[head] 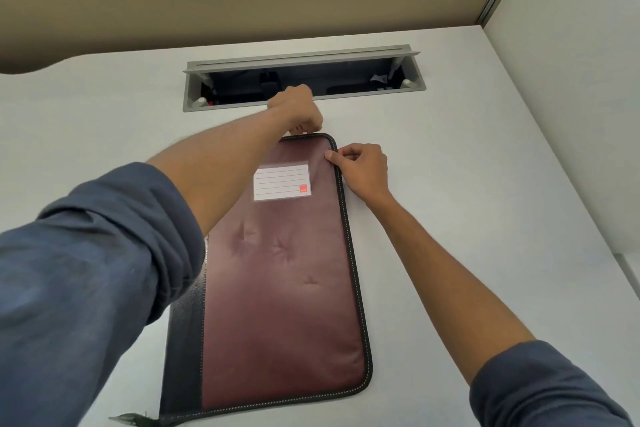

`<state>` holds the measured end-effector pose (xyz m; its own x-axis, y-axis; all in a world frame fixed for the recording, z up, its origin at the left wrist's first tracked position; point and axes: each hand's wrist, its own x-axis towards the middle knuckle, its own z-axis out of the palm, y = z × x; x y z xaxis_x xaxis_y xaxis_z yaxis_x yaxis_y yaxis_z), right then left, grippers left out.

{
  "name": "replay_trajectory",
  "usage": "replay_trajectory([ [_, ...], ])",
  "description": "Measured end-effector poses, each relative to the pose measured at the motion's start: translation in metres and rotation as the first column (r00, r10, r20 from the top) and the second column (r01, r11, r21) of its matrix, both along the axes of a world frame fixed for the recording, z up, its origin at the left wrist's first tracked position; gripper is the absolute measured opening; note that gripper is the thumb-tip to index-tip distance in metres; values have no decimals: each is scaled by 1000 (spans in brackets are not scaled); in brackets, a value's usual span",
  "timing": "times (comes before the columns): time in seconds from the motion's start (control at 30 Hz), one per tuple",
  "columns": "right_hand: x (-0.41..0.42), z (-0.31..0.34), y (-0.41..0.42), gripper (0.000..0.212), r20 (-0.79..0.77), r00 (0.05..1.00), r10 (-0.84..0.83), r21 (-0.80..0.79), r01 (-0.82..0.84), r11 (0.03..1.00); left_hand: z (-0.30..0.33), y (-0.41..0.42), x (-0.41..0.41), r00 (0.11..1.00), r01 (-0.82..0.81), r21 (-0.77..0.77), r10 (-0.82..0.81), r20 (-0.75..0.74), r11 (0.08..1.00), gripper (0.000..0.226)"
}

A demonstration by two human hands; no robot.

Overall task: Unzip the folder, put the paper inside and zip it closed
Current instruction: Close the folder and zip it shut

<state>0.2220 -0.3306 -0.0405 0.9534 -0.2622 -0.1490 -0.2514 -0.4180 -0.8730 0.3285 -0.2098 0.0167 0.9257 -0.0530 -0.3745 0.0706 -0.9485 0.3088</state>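
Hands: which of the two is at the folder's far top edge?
The left hand, reaching across near the grey desk slot, grips at the folder top edge. The right hand pinches the right-side edge instead.

Rolled-up blue-grey sleeves (pixel 104 263)

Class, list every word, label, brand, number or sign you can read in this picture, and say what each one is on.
No text can be read.
White label card on the maroon folder: only blank ruled lines.
Small red square in the card's corner: possibly a logo, too small and blurred to read.
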Motion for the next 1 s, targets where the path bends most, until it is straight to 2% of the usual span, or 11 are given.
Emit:
replay_trajectory([
  [0.1,-1,1,1,19,4,1000,6,1,-6,1000,0,28,1,990,-125,-84,119,-74,989,6],
  [0.27,0,4,0,19,2,1000,20,3,-20,1000,-2,72,-1,958,-273,-165,252,-140,948,12],
  [0.67,0,1,0,19,-2,999,34,-26,-34,999,-3,171,-20,866,-495,-164,471,-168,853,19],
  [0.8,0,0,-1,22,-7,999,38,-29,-38,999,-4,196,-28,835,-546,-215,504,-220,810,20],
  [0.93,-3,1,1,26,-2,999,36,-57,-36,998,-9,202,-36,852,-524,-247,507,-133,815,9],
  [1.0,-11,3,5,29,4,1000,21,-92,-20,996,-15,204,-45,870,-483,-237,493,-21,843,20],
])
